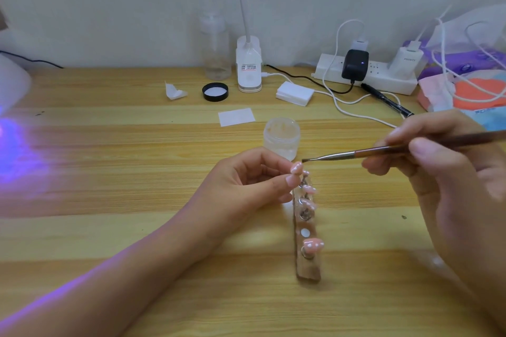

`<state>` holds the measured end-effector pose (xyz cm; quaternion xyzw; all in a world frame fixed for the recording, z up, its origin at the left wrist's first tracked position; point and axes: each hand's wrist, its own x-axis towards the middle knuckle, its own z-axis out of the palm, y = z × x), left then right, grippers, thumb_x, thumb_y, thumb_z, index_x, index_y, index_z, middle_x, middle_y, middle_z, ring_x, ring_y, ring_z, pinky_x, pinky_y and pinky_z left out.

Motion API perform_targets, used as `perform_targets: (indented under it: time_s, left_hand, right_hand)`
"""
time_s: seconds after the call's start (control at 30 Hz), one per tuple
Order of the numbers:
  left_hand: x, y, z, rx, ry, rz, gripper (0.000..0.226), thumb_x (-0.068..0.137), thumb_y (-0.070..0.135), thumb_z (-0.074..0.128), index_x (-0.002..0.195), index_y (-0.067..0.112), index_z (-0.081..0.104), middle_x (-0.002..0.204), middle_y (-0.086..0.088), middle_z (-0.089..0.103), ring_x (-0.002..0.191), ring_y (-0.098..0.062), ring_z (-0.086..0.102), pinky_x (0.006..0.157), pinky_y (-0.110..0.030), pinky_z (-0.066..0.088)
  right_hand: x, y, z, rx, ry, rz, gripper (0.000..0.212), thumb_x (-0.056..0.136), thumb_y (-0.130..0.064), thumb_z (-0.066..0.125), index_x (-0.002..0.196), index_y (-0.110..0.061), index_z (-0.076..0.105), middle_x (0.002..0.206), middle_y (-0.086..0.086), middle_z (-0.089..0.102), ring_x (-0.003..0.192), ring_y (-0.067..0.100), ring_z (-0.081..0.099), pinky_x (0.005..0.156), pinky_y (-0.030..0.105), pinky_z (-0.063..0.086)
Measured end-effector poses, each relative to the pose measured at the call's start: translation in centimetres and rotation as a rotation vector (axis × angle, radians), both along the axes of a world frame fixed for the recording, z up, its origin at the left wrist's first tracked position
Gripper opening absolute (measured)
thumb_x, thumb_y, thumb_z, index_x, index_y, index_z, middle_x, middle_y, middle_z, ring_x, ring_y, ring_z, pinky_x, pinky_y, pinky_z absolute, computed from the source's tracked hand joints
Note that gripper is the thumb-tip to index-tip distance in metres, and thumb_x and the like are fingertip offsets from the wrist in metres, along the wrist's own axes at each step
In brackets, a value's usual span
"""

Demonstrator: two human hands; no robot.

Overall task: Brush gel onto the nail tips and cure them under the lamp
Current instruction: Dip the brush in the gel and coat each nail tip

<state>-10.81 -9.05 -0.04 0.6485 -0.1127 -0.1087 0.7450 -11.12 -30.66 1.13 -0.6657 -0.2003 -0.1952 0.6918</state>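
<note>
Place: a home nail-art work spot, set up against a plain pale wall.
Surface: a wood-grain bench (109, 145) with light and darker planks.
Power: at 1 o'clock a white power strip (364, 76) with chargers plugged in and cables trailing.
Nail supplies: an open gel jar (282, 137), a stack of wipes (295, 93), a clear pump bottle (215, 46).
Light: at 9 o'clock, violet glow from a curing lamp (11, 82).

Soft even daylight; violet glare spills left, edges blurred.
</note>
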Motion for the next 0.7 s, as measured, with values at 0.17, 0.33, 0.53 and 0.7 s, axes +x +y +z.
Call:
perform_targets:
  time_s: [0.17,0.33,0.53,0.7]
  left_hand:
    - [0.02,-0.04,0.11,0.011,0.000,0.007,0.008,0.069,0.020,0.071,0.071,0.028,0.073,0.071,0.010,0.070,0.067,-0.002,0.064,0.067,-0.014,0.052]
    - [-0.07,0.01,0.10,0.026,-0.014,0.005,0.005,0.068,0.021,0.071,0.069,0.026,0.073,0.073,0.010,0.070,0.067,-0.001,0.064,0.066,-0.014,0.051]
    - [-0.07,0.12,0.01,0.045,-0.035,0.016,0.004,0.069,0.023,0.070,0.074,0.022,0.071,0.075,0.008,0.070,0.069,-0.003,0.063,0.069,-0.015,0.052]
    - [0.01,0.10,-0.01,0.035,-0.032,0.003,0.007,0.071,0.022,0.070,0.071,0.029,0.071,0.073,0.012,0.070,0.068,-0.001,0.063,0.068,-0.015,0.051]
  right_hand:
    - [-0.38,0.30,0.01,-0.025,0.005,0.075,0.022,0.078,-0.019,0.050,0.084,-0.029,0.069,0.079,-0.002,0.069,0.078,0.023,0.069,0.075,0.028,0.054]
    - [-0.38,0.13,0.11,-0.047,0.065,0.011,0.019,0.075,-0.024,0.051,0.079,-0.027,0.069,0.078,0.002,0.070,0.078,0.022,0.068,0.076,0.024,0.054]
    - [0.18,-0.22,0.15,-0.012,0.073,0.005,0.020,0.074,-0.022,0.049,0.078,-0.027,0.069,0.075,0.000,0.069,0.076,0.023,0.066,0.074,0.027,0.053]
    - [-0.03,0.03,0.05,-0.066,0.094,0.054,0.020,0.076,-0.024,0.051,0.081,-0.027,0.070,0.079,0.001,0.071,0.078,0.023,0.068,0.077,0.026,0.055]
